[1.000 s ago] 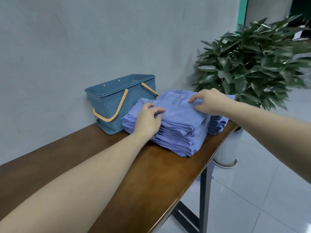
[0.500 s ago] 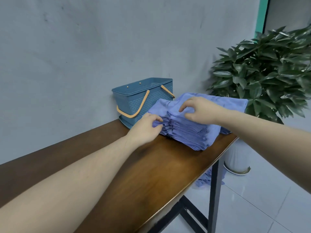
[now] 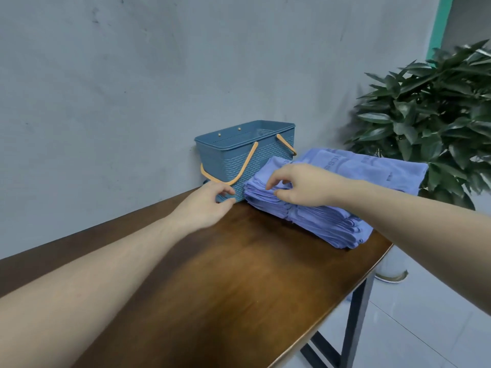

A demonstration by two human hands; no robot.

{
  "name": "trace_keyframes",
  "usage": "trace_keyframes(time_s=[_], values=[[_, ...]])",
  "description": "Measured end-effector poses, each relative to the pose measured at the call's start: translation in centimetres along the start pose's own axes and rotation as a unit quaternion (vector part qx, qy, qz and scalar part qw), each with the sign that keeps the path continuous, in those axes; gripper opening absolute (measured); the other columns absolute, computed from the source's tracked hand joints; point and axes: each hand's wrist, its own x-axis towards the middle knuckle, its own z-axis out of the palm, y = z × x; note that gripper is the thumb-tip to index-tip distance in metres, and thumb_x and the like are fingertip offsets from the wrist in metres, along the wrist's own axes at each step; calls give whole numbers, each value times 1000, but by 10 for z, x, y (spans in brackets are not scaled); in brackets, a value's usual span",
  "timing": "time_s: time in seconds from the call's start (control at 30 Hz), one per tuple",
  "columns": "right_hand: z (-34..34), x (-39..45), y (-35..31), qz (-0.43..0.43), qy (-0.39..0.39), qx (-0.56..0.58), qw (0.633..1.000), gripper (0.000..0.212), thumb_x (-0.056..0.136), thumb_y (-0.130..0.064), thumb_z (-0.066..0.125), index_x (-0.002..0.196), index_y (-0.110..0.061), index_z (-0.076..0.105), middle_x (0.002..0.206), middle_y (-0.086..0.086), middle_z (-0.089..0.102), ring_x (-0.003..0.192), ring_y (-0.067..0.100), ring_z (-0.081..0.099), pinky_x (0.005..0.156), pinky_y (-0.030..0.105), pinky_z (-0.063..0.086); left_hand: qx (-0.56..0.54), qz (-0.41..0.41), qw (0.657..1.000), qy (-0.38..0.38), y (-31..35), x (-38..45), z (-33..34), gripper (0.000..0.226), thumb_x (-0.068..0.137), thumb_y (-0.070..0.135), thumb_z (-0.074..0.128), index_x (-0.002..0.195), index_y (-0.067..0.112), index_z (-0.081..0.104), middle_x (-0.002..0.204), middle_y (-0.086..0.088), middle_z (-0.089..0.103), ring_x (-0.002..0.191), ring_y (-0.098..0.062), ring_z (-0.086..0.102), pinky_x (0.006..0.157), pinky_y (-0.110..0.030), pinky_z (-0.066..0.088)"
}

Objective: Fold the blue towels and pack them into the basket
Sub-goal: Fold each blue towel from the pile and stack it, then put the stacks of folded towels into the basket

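Note:
A stack of folded blue towels (image 3: 332, 224) lies on the wooden table (image 3: 252, 274) near its right end. A larger, flatter blue towel (image 3: 372, 166) with printed letters lies behind and on top of the stack. The teal basket (image 3: 239, 158) with orange handles stands against the wall, touching the stack's left end; what is inside it is hidden. My right hand (image 3: 300, 187) lies on the stack's left end, thumb and curled fingers pinching the top layers. My left hand (image 3: 204, 205) is relaxed, and its fingertips touch the basket's lower front corner.
A grey wall runs close behind the table. A large potted plant (image 3: 430, 115) stands on the tiled floor past the table's right end, its leaves just behind the towels. The table's right edge (image 3: 382, 256) is close under the stack.
My left hand has left the towel stack and moved left to the basket's lower corner. My right hand has slid to the stack's left end and curled over the top layers.

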Motion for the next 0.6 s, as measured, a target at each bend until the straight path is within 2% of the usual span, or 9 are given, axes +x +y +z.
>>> trace_keyframes(time_s=[0.1, 0.2, 0.33, 0.43, 0.53, 0.6], values=[[8, 20, 8, -13, -9, 2, 1000, 24, 96, -29, 59, 118, -34, 67, 117, -5, 67, 109, 13, 58, 95, 33, 47, -22, -13, 1000, -2, -20, 23, 5, 10, 97, 34, 59, 106, 38, 60, 109, 14, 61, 78, 0, 55, 79, -24, 44], [16, 44, 23, -15, -19, 10, 1000, 20, 95, -31, 61, 113, -38, 68, 114, -9, 68, 107, 12, 60, 97, 36, 48, -50, -25, 998, -4, -38, 48, 16, 8, 97, 32, 60, 103, 37, 61, 101, 18, 61, 72, -1, 54, 69, -19, 40], [22, 76, 37, -7, -39, 18, 999, 19, 95, -31, 61, 111, -39, 68, 111, -18, 68, 106, 6, 61, 97, 34, 48, -111, -43, 993, 2, -56, 77, 21, 7, 96, 25, 63, 101, 29, 64, 97, 15, 63, 78, 3, 56, 75, -12, 40], [18, 95, 36, -3, -39, 32, 999, 17, 94, -33, 61, 108, -39, 69, 107, -21, 68, 105, 5, 60, 96, 34, 49, -165, -71, 984, -2, -63, 92, 9, 10, 95, 23, 64, 91, 31, 60, 88, 11, 63, 79, -9, 57, 75, -28, 44], [1, 110, 26, -16, -55, 23, 998, 20, 96, -26, 62, 113, -32, 70, 103, -23, 63, 105, 9, 60, 93, 27, 45, -192, -104, 976, 8, -62, 104, -15, 9, 95, 24, 64, 91, 29, 58, 88, 6, 63, 80, -11, 59, 77, -36, 49], [-14, 117, 21, -27, -61, 10, 998, 22, 96, -22, 62, 115, -28, 70, 102, -21, 62, 100, 8, 59, 86, 19, 41, -218, -119, 969, 14, -57, 110, -31, 7, 95, 24, 64, 94, 27, 57, 90, 0, 63, 81, -16, 62, 74, -39, 53]])
